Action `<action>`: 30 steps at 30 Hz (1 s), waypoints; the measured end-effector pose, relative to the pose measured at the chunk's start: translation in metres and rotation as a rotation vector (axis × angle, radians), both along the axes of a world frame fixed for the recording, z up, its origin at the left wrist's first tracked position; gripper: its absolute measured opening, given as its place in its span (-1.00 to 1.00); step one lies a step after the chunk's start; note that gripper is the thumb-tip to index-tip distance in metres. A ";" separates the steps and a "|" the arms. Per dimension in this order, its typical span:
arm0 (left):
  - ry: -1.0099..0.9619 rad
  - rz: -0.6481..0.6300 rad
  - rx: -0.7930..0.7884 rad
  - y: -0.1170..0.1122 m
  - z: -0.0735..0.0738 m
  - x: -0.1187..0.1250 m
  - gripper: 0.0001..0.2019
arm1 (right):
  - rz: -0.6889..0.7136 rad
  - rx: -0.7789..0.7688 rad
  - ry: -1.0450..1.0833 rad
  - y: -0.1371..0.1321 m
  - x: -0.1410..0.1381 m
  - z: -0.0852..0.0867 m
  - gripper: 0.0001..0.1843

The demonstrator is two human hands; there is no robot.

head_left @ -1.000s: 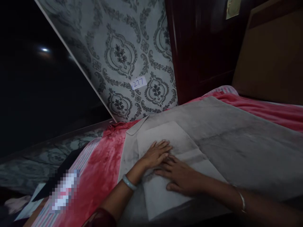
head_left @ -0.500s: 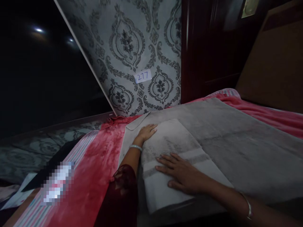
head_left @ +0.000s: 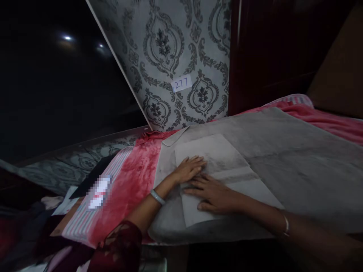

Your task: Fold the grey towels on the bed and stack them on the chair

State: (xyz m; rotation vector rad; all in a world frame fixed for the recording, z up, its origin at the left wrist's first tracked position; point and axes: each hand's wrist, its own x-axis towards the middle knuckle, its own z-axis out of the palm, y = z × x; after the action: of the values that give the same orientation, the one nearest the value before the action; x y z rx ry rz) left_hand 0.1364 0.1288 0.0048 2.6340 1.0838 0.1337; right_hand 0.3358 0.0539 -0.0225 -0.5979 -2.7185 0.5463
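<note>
Patterned wall panel (head_left: 170, 45) behind bed carried a paper label (head_left: 181, 83) reading "277"; red blanket (head_left: 133, 177) lay under a big grey cloth (head_left: 283, 151); folded pale cloth (head_left: 227, 155) sat on grey cloth's near-left part, long axis running away from person, far end leaning left; L hand (head_left: 188, 170) & R hand (head_left: 215, 194) lay flat on it, palms down, fingers straight, gripping nothing.

A folded towel (head_left: 224, 160) lies on a larger towel (head_left: 289, 151), which covers a blanket (head_left: 133, 181); a wall (head_left: 170, 37) with a label (head_left: 181, 83) stands behind.
</note>
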 end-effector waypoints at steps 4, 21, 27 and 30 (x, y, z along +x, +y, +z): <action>0.051 0.067 0.137 0.016 -0.019 -0.011 -0.43 | -0.008 -0.024 -0.005 -0.004 -0.009 -0.010 -0.34; 0.228 0.490 0.220 0.087 0.017 -0.006 -0.43 | -0.002 -0.073 0.053 0.001 -0.001 0.001 -0.34; 0.195 0.001 0.132 0.036 0.020 0.058 -0.48 | -0.150 -0.029 0.060 -0.008 0.045 0.004 -0.42; 0.176 -0.096 0.103 0.031 0.003 0.077 -0.44 | -0.143 -0.060 0.028 -0.016 0.060 -0.006 -0.34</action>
State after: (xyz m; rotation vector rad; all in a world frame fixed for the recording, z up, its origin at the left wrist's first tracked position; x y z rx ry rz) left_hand 0.2130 0.1597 0.0083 2.8284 1.0264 -0.0663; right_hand 0.3962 0.0382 -0.0281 -0.7861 -2.6156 0.5967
